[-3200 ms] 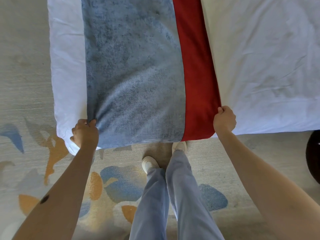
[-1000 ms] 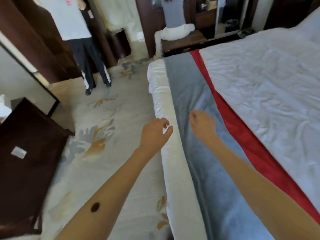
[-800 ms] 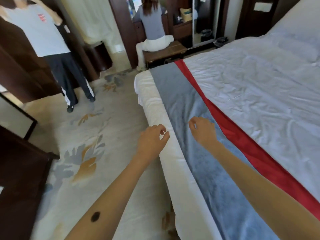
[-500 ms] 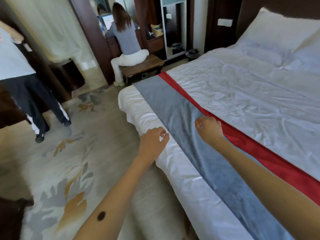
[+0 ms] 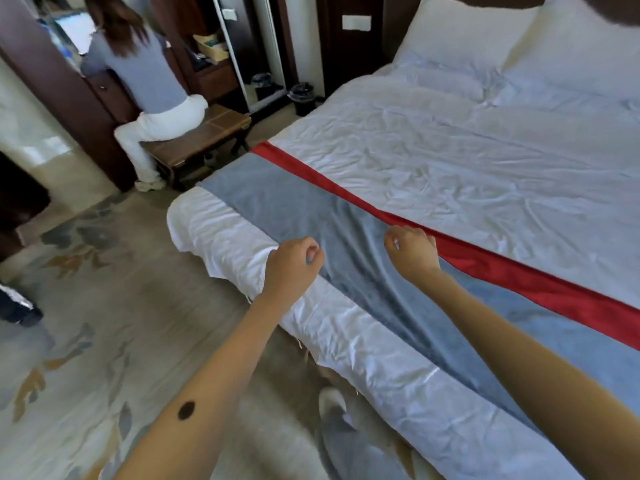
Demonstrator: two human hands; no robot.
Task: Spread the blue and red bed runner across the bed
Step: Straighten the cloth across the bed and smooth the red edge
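The blue and red bed runner (image 5: pixel 311 216) lies flat as a long band across the foot of the white bed (image 5: pixel 450 161), red stripe on the pillow side. My left hand (image 5: pixel 294 263) hovers in a loose fist at the runner's blue edge, above the white sheet border, holding nothing. My right hand (image 5: pixel 410 252) is curled in a fist over the blue part, close to the red stripe, with no cloth visibly in it.
A person (image 5: pixel 145 74) sits on a wooden bench (image 5: pixel 204 136) at a desk beyond the bed's far corner. Patterned carpet (image 5: pixel 86 306) covers the floor on the left. Pillows (image 5: pixel 485 32) lie at the headboard. Another person's shoe (image 5: pixel 17 306) shows at the left edge.
3.2 s ago both hands gripped the runner's end at the bed's side. They have let go and now hang in fists over the runner, while my view swung right toward the pillows.
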